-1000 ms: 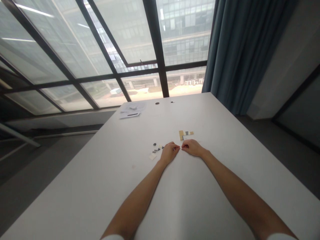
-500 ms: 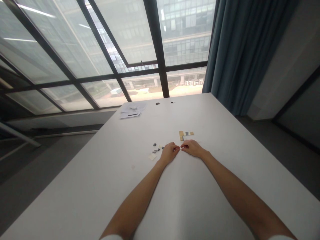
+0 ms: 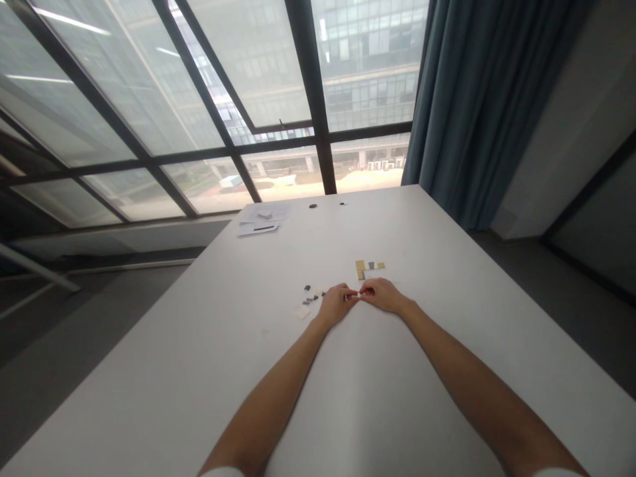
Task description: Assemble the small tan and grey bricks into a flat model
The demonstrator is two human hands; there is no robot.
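Note:
My left hand (image 3: 335, 303) and my right hand (image 3: 381, 294) meet fingertip to fingertip over the white table (image 3: 427, 245). Both are closed in a pinch on one tiny pale piece (image 3: 354, 295) held between them; it is too small to name. Just beyond my right hand lies a small flat assembly of tan, grey and white tiles (image 3: 368, 267). To the left of my left hand lie several small dark and cream loose pieces (image 3: 309, 301).
Papers (image 3: 263, 219) lie at the table's far left edge, and two small dark dots (image 3: 313, 205) sit near the far edge. Behind are large windows and a blue curtain (image 3: 477, 99). Grey floor drops away on both sides.
Almost nothing has changed; my hands have edged slightly closer together, still pinching the tiny piece.

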